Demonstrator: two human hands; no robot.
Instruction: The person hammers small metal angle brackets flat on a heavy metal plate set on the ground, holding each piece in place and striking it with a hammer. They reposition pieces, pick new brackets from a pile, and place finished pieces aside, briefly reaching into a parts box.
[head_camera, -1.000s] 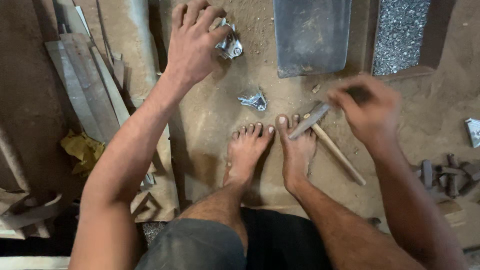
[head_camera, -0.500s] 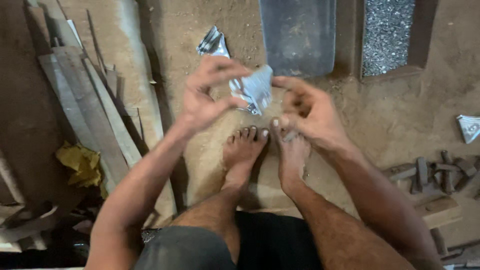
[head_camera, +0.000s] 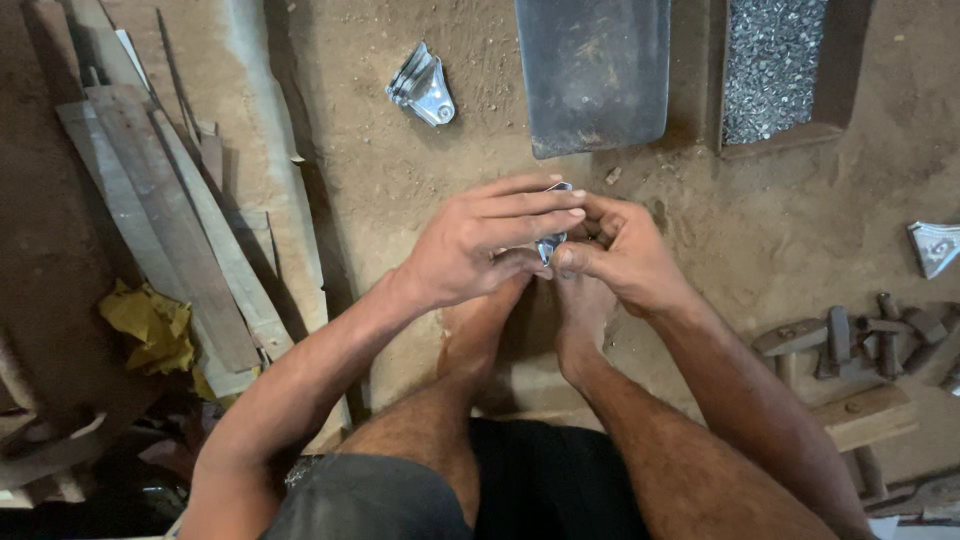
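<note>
Both hands meet above my bare feet (head_camera: 575, 320) and pinch a small shiny folded metal piece (head_camera: 550, 245) between them. My left hand (head_camera: 480, 245) covers it from the left with fingers stretched flat over it. From the right, my right hand (head_camera: 615, 250) grips it with thumb and fingertips. Most of the piece is hidden by the fingers.
A stack of similar shiny metal pieces (head_camera: 423, 90) lies on the dirt floor ahead. A dark metal plate (head_camera: 595, 70) and a tray of small metal bits (head_camera: 775, 65) sit beyond. Wooden slats (head_camera: 170, 220) lie left; hammers and tools (head_camera: 850, 340) and another metal piece (head_camera: 937, 245) lie right.
My left hand came back from the far stack and my right hand left the hammer. Both closed together on one metal piece, now held tighter and lower.
</note>
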